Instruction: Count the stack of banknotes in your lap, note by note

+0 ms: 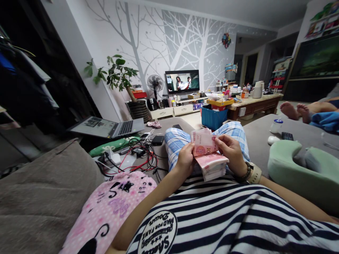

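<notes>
Red-pink banknotes (202, 144) stand raised over my lap, gripped between both hands. My left hand (185, 158) is closed on their left edge, with the thumb on the near face. At the right edge, the thumb and fingers of my right hand (230, 150) pinch the same notes. How many notes are in the raised part cannot be told. Just below lies a thick stack of banknotes (213, 166), pink on top with pale edges, in my lap against the striped shirt. Whether the raised notes join this stack is hidden.
On the left are an open laptop (106, 127), tangled cables (143, 155) and a pink cushion (119, 201). A green neck pillow (283, 165), a white mouse (273, 140) and a remote (287, 136) lie right. Another person's bare feet (295, 111) rest beyond. A blue bin (214, 117) stands ahead.
</notes>
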